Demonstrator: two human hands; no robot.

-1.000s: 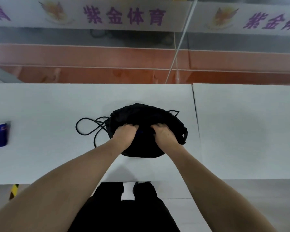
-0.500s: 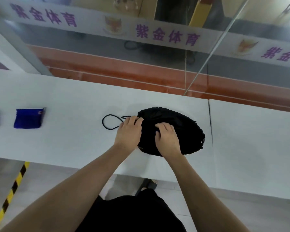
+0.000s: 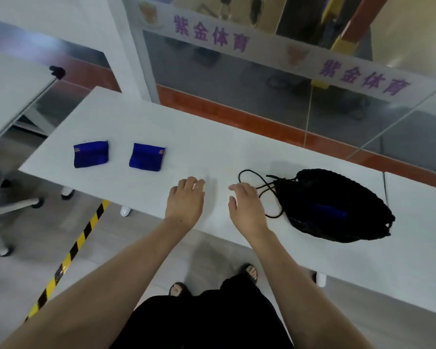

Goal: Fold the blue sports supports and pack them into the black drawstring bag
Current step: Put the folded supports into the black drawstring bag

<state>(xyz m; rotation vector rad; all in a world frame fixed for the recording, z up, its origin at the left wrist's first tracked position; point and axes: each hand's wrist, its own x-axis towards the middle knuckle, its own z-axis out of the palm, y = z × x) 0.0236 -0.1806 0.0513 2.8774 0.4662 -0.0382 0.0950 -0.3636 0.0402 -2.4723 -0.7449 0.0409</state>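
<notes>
The black drawstring bag (image 3: pixel 337 202) lies on the white table (image 3: pixel 212 152) at the right, its cord (image 3: pixel 252 177) looped out to the left. A strip of blue shows at the bag's mouth (image 3: pixel 327 210). Two folded blue sports supports lie at the table's left end, one (image 3: pixel 91 154) further left, the other (image 3: pixel 147 157) nearer the middle. My left hand (image 3: pixel 185 200) hovers over the table with relaxed fingers, holding nothing. My right hand (image 3: pixel 247 202) is beside the cord, fingers relaxed and empty, left of the bag.
A glass partition with purple lettering (image 3: pixel 287 71) runs behind the table. A second white table (image 3: pixel 13 84) stands at the far left with a chair base (image 3: pixel 10 205) below. Yellow-black floor tape (image 3: pixel 71 253) runs under the table's near edge.
Both hands have let go of the bag and moved left off it. The view has swung left, bringing both blue supports into sight.
</notes>
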